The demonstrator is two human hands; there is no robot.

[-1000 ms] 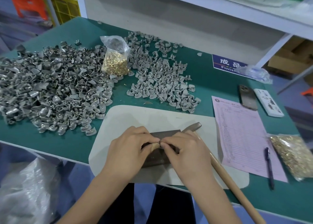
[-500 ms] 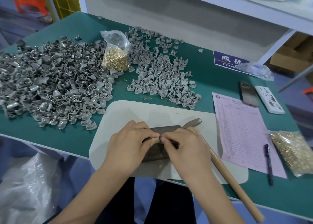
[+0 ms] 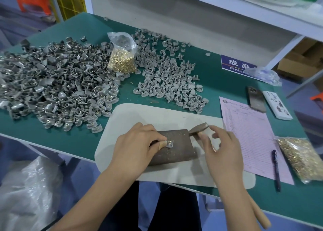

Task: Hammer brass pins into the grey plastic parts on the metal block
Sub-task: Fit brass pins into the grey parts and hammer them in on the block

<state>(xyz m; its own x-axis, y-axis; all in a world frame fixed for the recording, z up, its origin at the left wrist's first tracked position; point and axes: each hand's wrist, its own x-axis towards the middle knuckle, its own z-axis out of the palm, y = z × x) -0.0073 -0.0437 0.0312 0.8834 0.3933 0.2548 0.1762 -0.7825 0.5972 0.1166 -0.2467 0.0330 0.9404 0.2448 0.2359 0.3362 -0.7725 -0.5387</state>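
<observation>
My left hand lies palm down with the forearm running in from the lower left, its thumb and forefinger pinched together at the tips. My right hand hovers just to the right, fingers loosely spread and slightly curled, holding nothing, forearm coming up from below.

Grey plastic part flat on metal block
</observation>
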